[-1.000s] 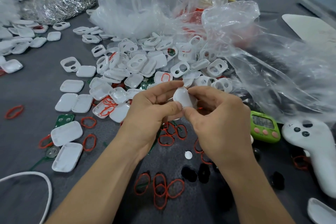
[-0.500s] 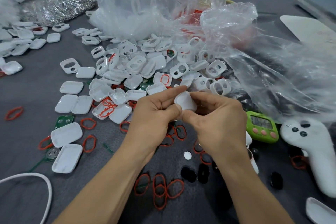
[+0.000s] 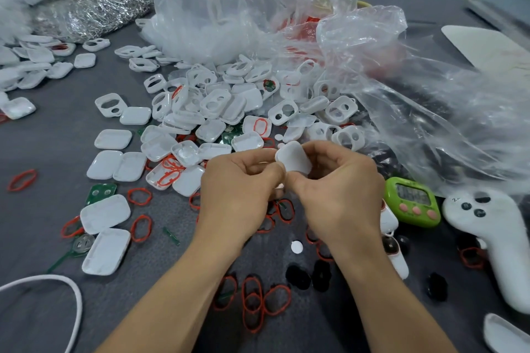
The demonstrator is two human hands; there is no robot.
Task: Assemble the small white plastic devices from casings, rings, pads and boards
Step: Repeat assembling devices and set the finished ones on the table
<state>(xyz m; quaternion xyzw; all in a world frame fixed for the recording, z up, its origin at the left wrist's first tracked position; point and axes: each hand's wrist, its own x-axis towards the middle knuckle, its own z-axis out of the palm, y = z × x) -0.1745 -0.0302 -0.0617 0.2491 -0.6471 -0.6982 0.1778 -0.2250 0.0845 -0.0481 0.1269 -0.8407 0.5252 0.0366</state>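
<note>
A small white casing [image 3: 293,157] is held above the grey table between both hands. My left hand [image 3: 241,189] pinches its left edge with thumb and fingers; my right hand [image 3: 338,189] grips its right side, fingers curled behind it. Behind the hands lies a heap of white casing halves [image 3: 218,112], some solid, some with holes. Red rubber rings [image 3: 252,304] lie scattered near my forearms. Black pads [image 3: 298,276] and a white disc [image 3: 296,246] sit beneath my right wrist. A green board [image 3: 101,191] lies at the left.
Crumpled clear plastic bags [image 3: 372,71] fill the back and right. A green timer [image 3: 413,200] and a white controller [image 3: 493,238] lie at the right. A bag of silver metal parts [image 3: 91,11] sits at the back left. A white cable [image 3: 68,295] curves at the lower left.
Both hands have kept the casing between them and turned it slightly, so its flat white face now tilts up towards me. Nothing on the table moved.
</note>
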